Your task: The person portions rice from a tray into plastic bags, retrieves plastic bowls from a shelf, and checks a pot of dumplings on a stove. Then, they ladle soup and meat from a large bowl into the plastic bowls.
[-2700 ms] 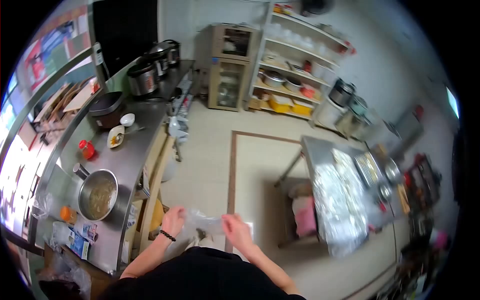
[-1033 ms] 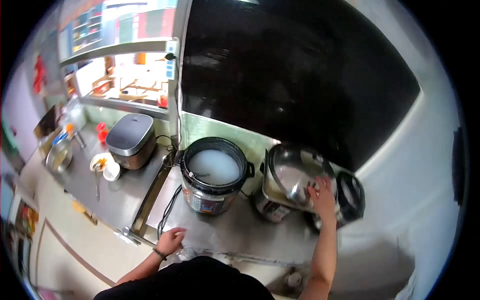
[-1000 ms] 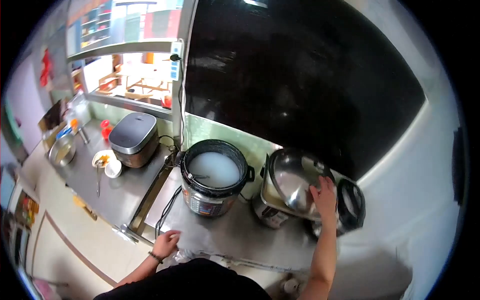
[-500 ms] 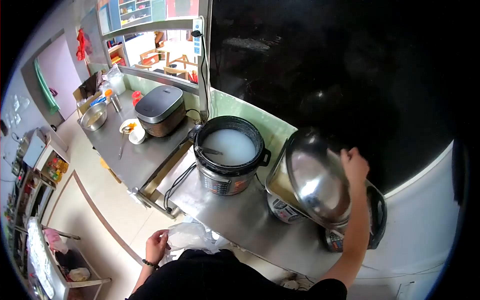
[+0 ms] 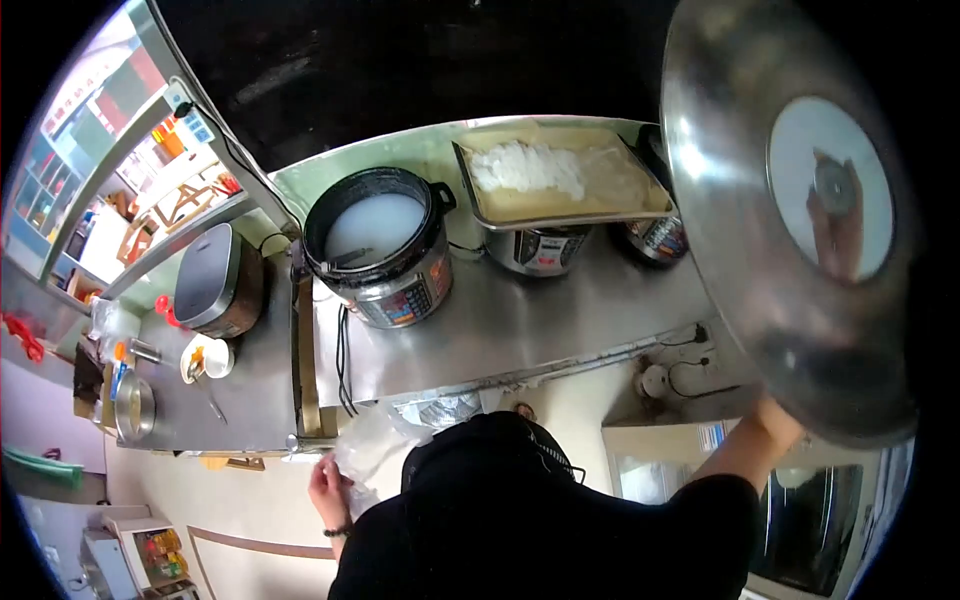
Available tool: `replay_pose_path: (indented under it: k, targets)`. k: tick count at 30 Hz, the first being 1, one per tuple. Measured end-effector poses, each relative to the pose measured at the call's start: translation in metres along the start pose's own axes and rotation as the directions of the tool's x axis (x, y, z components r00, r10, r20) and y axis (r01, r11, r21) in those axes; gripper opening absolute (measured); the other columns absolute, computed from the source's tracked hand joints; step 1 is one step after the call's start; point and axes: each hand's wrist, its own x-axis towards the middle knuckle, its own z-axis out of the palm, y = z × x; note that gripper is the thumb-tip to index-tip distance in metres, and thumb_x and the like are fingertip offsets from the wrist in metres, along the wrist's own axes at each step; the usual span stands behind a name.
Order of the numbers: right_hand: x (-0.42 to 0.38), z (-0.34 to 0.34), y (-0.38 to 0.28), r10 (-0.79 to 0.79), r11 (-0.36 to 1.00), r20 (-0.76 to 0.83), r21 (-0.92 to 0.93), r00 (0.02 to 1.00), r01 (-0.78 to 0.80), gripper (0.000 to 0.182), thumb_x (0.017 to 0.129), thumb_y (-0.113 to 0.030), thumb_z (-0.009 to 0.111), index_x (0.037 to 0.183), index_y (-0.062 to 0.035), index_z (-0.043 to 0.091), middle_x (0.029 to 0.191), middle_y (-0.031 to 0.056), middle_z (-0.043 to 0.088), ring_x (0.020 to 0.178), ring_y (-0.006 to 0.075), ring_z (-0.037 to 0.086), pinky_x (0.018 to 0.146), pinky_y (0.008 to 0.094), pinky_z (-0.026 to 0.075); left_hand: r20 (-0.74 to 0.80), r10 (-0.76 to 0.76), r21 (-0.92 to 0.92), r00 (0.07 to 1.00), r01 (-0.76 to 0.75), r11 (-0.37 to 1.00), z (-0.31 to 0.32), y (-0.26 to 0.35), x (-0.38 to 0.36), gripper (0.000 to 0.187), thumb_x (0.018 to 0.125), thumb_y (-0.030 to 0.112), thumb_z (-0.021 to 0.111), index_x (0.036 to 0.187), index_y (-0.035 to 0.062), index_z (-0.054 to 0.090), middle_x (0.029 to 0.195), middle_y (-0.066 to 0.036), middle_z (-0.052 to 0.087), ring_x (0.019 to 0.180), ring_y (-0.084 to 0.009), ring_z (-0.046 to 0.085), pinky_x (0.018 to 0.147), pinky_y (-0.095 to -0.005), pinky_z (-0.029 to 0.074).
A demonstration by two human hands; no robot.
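Observation:
A large steel pot lid [image 5: 740,270] with a round glass centre is raised on the right, tilted on its side. My right hand [image 5: 838,215] shows through the glass, closed round the knob. The thumb and fingers of my left hand [image 5: 328,488] pinch a clear plastic bag [image 5: 375,455] in front of the counter. The metal tray [image 5: 575,220] lies uncovered on top of a cooker [image 5: 540,250], with a white, soft-looking food [image 5: 525,168] on a tan surface inside.
An uncovered pressure cooker [image 5: 400,300] holds cloudy whitish liquid and a ladle handle [image 5: 350,257]. Another cooker [image 5: 655,240] stands right of the tray. On the left table [image 5: 270,390] are a closed rice cooker [image 5: 215,275], a bowl [image 5: 217,357] and a steel basin [image 5: 135,408].
My right hand has lifted the lid off the tray and carried it to the right, exposing the white food. The view has turned right. My left hand still grips the bag.

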Motion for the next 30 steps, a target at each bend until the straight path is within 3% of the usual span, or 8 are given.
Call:
replay_pose_path:
  k: [3,7,14,16,19,23,26,30]
  targets:
    - [-0.043,-0.052,0.004,-0.006,0.997,-0.096,-0.078,0.995,-0.002,0.028,0.084,-0.029,0.052,0.092,-0.0032,0.060,0.081,0.0015,0.059,0.075,0.0113,0.053,0.071,0.0258,0.042,0.087,0.021,-0.025,0.996,-0.019,1.000,-0.019,0.010,0.024,0.024,0.086,0.021,0.051,0.099,0.0006,0.056,0.069,-0.002,0.057,0.052,-0.0070,0.051,0.047,-0.0188,0.041]
    - [-0.077,-0.015,-0.046,-0.134,0.991,-0.072,-0.011,0.988,0.134,0.030,0.084,-0.029,0.052,0.095,-0.0031,0.060,0.085,0.0033,0.060,0.078,0.0117,0.054,0.072,0.0255,0.042,0.144,0.097,-0.123,0.985,-0.079,0.989,-0.026,0.027,0.040,0.022,0.087,0.018,0.049,0.100,0.0015,0.056,0.071,-0.001,0.056,0.052,-0.0063,0.051,0.049,-0.0196,0.043]
    - [-0.198,0.226,-0.270,-0.505,0.855,0.262,0.283,0.822,0.435,0.033,0.084,-0.030,0.052,0.099,-0.0030,0.061,0.090,0.0064,0.062,0.082,0.0124,0.056,0.074,0.0251,0.042,0.139,0.083,-0.257,0.987,-0.045,0.965,-0.027,0.031,0.012,0.022,0.087,0.018,0.049,0.100,0.0017,0.056,0.064,0.000,0.054,0.050,-0.0072,0.052,0.049,-0.0203,0.042]
    - [-0.237,0.302,-0.338,-0.586,0.810,0.414,0.278,0.697,0.516,0.036,0.082,-0.035,0.051,0.095,-0.0044,0.062,0.086,0.0076,0.063,0.081,0.0144,0.057,0.073,0.0273,0.043,0.089,0.034,-0.239,0.995,-0.012,0.971,-0.033,0.009,-0.004,0.024,0.087,0.021,0.050,0.100,0.0010,0.056,0.065,-0.001,0.054,0.050,-0.0076,0.052,0.049,-0.0206,0.043]
    - [-0.296,0.414,-0.413,-0.593,0.662,0.640,0.042,0.489,0.748,0.040,0.075,-0.048,0.048,0.086,-0.0132,0.065,0.088,0.0093,0.063,0.083,0.0283,0.059,0.073,0.0376,0.045,-0.070,-0.046,-0.263,0.997,0.026,0.965,-0.048,-0.026,-0.035,0.026,0.086,0.021,0.051,0.100,-0.0004,0.056,0.070,-0.003,0.056,0.051,-0.0091,0.053,0.048,-0.0218,0.044]
    - [-0.388,0.556,-0.429,-0.652,0.433,0.721,0.102,0.234,0.895,0.041,0.075,-0.042,0.044,0.089,-0.0097,0.065,0.089,0.0151,0.062,0.085,0.0300,0.060,0.072,0.0407,0.046,-0.344,-0.222,-0.314,0.912,0.111,0.943,-0.078,-0.058,-0.095,0.025,0.084,0.015,0.051,0.103,-0.0011,0.054,0.073,-0.005,0.058,0.051,-0.0098,0.053,0.048,-0.0221,0.045]
    - [-0.451,0.628,-0.403,-0.616,0.459,0.754,0.111,0.226,0.882,0.039,0.076,-0.043,0.047,0.083,-0.0083,0.064,0.085,0.0141,0.063,0.082,0.0285,0.061,0.070,0.0405,0.047,-0.540,-0.317,-0.326,0.780,0.153,0.933,-0.101,-0.107,-0.145,0.024,0.084,0.015,0.049,0.100,-0.0017,0.056,0.072,-0.004,0.056,0.050,-0.0099,0.051,0.046,-0.0221,0.044]
    - [-0.496,0.703,-0.356,-0.722,0.389,0.668,0.175,0.182,0.904,0.031,0.074,-0.034,0.051,0.081,-0.0073,0.063,0.078,0.0113,0.063,0.074,0.0245,0.063,0.066,0.0379,0.049,-0.618,-0.442,-0.307,0.651,0.318,0.897,-0.121,-0.075,-0.194,0.028,0.086,0.027,0.049,0.102,0.0060,0.058,0.058,-0.005,0.056,0.050,-0.0104,0.049,0.050,-0.0253,0.042]
